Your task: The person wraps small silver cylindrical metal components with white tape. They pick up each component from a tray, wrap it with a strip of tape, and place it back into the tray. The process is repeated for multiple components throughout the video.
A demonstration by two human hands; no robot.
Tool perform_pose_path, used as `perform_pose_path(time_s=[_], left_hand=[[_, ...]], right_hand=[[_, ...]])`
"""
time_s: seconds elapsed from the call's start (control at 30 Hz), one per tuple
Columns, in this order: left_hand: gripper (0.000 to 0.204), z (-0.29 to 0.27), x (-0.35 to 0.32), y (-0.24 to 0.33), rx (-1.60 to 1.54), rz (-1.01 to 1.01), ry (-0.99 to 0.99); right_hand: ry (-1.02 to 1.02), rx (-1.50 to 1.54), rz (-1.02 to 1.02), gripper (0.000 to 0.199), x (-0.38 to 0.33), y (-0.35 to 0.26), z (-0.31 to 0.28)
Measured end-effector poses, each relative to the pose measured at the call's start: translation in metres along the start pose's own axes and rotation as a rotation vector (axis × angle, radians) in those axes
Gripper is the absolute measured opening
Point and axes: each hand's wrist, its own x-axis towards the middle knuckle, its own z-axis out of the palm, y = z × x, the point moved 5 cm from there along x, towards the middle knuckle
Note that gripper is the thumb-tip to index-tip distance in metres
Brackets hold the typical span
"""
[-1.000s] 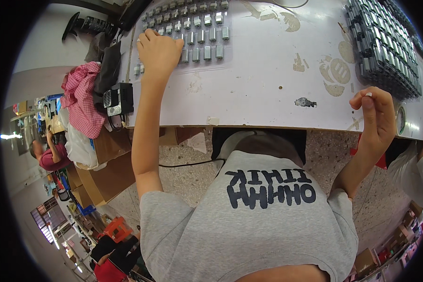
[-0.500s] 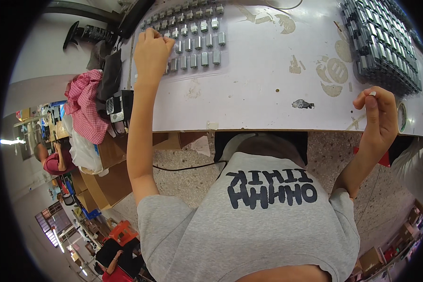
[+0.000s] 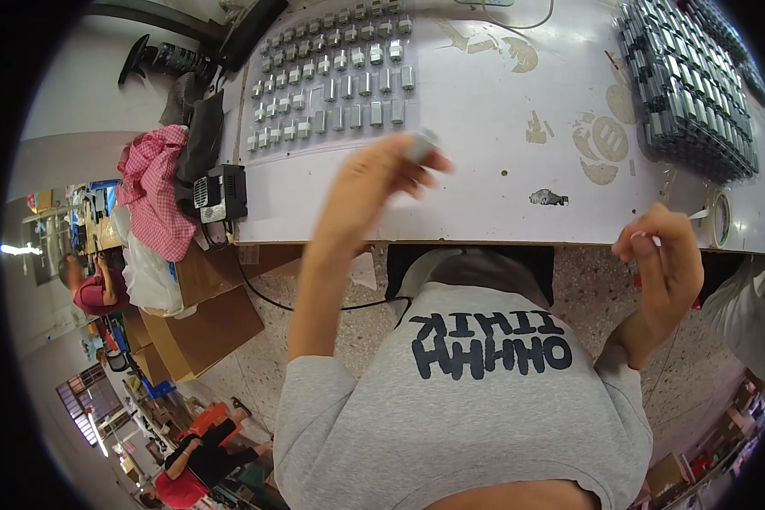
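Grey metal cylinders (image 3: 365, 83) lie in rows in a clear plastic tray (image 3: 412, 106) at the left of the white table (image 3: 467, 208). Each looks stiff and smooth, probably dense for its size yet light enough for a fingertip pinch; the shiny sides may slip, so a hold across the body seems surest. The thin tray likely flexes, and would be better taken by two opposite edges. Right of it and nearer the person, the left hand (image 3: 381, 174) is raised over the table, reaching up and to the right, and pinches one cylinder (image 3: 421, 146) between thumb and fingers; blur hides the exact contact. Well apart, the right hand (image 3: 670, 263) hangs by the table's near edge, elbow bent, fingers curled. Its thumb and forefinger press together on what seems a tiny white piece (image 3: 657, 240), apparently light and easily lost, too small to identify. Just beside that hand sits a tape roll (image 3: 722, 219), with stacked trays (image 3: 697, 161) of similar cylinders behind.
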Motion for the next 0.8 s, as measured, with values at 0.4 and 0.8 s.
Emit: perform_pose_path(time_s=[0.4, 0.8], left_hand=[[0.026, 0.089, 0.006, -0.006, -0.451, -0.024, -0.442], [0.024, 0.080, -0.018, 0.008, -0.407, -0.007, -0.460]], right_hand=[[0.460, 0.698, -0.799, 0.018, -0.126, -0.064, -0.217], [0.424, 0.739, -0.428, 0.008, -0.120, -0.100, -0.139]])
